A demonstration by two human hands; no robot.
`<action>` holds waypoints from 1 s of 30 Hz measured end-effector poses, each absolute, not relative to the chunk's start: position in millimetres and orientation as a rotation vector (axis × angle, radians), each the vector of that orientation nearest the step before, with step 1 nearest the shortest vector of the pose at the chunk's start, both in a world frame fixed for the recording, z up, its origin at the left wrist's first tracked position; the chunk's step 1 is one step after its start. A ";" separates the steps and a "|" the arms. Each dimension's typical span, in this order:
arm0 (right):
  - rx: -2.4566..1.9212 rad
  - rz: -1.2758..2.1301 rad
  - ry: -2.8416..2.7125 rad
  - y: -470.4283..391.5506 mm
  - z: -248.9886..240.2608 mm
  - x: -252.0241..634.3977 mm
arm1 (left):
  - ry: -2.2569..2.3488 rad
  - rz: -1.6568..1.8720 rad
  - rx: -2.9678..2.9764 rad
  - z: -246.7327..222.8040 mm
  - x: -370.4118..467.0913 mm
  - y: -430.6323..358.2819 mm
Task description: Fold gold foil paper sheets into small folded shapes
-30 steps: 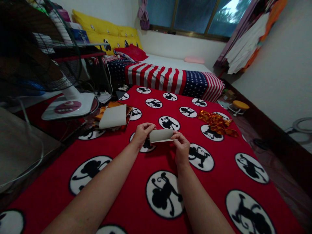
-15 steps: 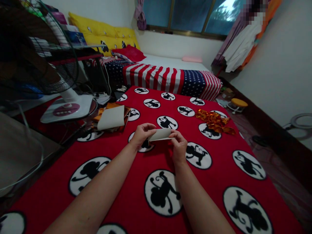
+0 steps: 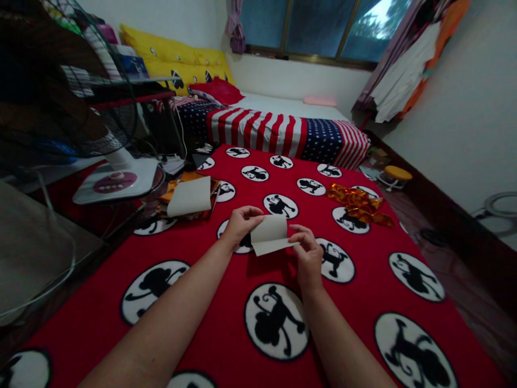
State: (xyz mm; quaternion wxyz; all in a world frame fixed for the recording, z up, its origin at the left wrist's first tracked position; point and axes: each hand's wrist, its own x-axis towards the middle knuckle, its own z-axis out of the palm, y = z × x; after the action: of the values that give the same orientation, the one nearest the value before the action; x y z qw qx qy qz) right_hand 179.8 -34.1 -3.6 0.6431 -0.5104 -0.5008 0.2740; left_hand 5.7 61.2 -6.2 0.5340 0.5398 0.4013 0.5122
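Note:
A creased piece of off-white paper [image 3: 270, 230] is held above the red blanket [image 3: 226, 334], its lower part bent toward me along a fold. My left hand [image 3: 241, 223] pinches its upper left edge between thumb and fingers. At the right edge, my right hand [image 3: 307, 250] grips the lower flap with thumb and fingers. To the left, a larger off-white sheet [image 3: 189, 196] lies on a pile of orange and gold foil papers [image 3: 214, 188]. Crumpled shiny orange foil [image 3: 355, 202] rests on the blanket at the right.
A fan base [image 3: 117, 180] stands at the left beside a cluttered table [image 3: 153, 81]. Behind the blanket is a bed with a striped and starred cover [image 3: 258, 126]. A small yellow-topped stool [image 3: 398, 173] is on the floor at the right.
The paper has opened from a narrow folded strip to show a taller upper panel and a lower flap. My right hand has moved slightly right and down. The view has shifted a little.

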 end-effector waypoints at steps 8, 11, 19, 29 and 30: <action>-1.188 0.557 -1.589 -72.8 6.7 193.6 | 1.047 1.169 1.600 -5.2 14.2 57.2; -1.218 0.604 -1.677 -79.7 3.5 199.5 | 1.089 1.170 1.903 -0.1 14.8 52.4; -1.235 0.654 -1.733 -86.8 2.7 200.3 | 0.649 0.768 2.495 37.1 -15.1 12.8; -1.303 0.600 -1.871 -86.5 4.4 196.7 | 0.676 0.538 2.525 7.2 -37.7 -5.1; -1.296 0.612 -1.867 -85.9 4.3 197.4 | 0.678 0.571 2.498 4.7 -38.2 -5.5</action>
State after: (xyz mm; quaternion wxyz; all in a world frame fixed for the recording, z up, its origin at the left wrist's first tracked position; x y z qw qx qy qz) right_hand 197.4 -85.9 4.3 0.3837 -0.5085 -0.7325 0.2401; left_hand -38.2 -5.5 4.7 0.2432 0.9141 0.2482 0.2089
